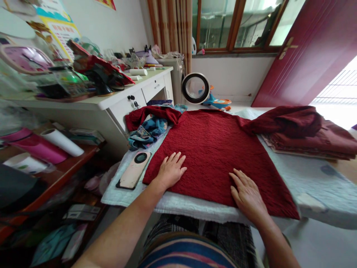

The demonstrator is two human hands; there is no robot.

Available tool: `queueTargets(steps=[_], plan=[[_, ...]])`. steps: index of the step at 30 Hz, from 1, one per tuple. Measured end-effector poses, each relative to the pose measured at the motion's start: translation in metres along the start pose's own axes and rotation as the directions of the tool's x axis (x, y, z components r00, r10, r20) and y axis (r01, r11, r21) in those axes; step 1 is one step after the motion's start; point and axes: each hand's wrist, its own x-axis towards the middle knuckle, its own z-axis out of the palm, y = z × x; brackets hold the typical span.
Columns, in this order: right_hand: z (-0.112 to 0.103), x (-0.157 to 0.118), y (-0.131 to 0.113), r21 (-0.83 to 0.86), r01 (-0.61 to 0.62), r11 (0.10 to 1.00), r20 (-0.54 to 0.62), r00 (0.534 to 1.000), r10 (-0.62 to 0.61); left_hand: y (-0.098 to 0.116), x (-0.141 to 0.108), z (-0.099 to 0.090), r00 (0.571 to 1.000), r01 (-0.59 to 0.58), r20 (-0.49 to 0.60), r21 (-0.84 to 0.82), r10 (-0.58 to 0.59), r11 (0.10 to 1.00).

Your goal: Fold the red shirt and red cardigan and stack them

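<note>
A dark red textured garment (209, 152) lies spread over a pale blue cloth (298, 175) on the table, its two sleeves stretched out to the far left and far right. My left hand (171, 170) rests flat on its near left part, fingers apart. Across from it, my right hand (247, 191) lies on the near right part with fingers extended, holding nothing. The right sleeve (290, 121) is heaped over a stack of folded reddish cloth (329, 143). Beside the left sleeve sits a crumpled blue patterned cloth (149, 131).
A phone (133, 171) lies face down left of the garment. A cluttered white desk (119, 111) stands to the left, above a shelf with paper rolls (63, 142). Behind are a washing machine with its round door (195, 88) open, a blue toy (217, 102) and a red door (295, 52).
</note>
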Motion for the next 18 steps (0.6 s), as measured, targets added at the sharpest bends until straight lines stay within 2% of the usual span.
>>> queueTargets(steps=[3,6,9,11,13,16,18], plan=[[-0.003,0.002,0.007,0.048,0.011,0.999,0.026,1.000,-0.012,-0.003,-0.004,-0.008,0.999,0.025,0.019,0.005,-0.025,1.000],[-0.017,0.015,0.012,0.103,0.039,0.994,0.101,0.994,-0.050,0.001,0.003,-0.023,0.999,0.049,0.013,0.014,-0.050,0.999],[-0.031,0.044,0.003,0.133,0.028,0.991,0.154,0.987,-0.049,0.014,0.025,-0.029,0.998,-0.037,-0.059,-0.014,0.036,0.999],[-0.031,0.066,-0.011,0.163,0.056,0.985,0.103,0.992,-0.074,0.026,0.040,-0.023,0.985,-0.148,-0.092,-0.047,0.143,0.988],[-0.022,0.084,-0.027,0.184,0.101,0.978,0.063,0.991,-0.115,0.036,0.052,-0.011,0.973,-0.229,-0.063,-0.086,0.224,0.970],[-0.003,0.095,-0.040,0.153,0.087,0.984,0.153,0.982,-0.111,0.044,0.056,0.009,0.965,-0.258,0.018,-0.131,0.262,0.957],[0.005,0.093,-0.039,0.107,0.051,0.993,0.226,0.971,-0.074,0.044,0.054,0.016,0.964,-0.255,0.043,-0.141,0.264,0.956]])
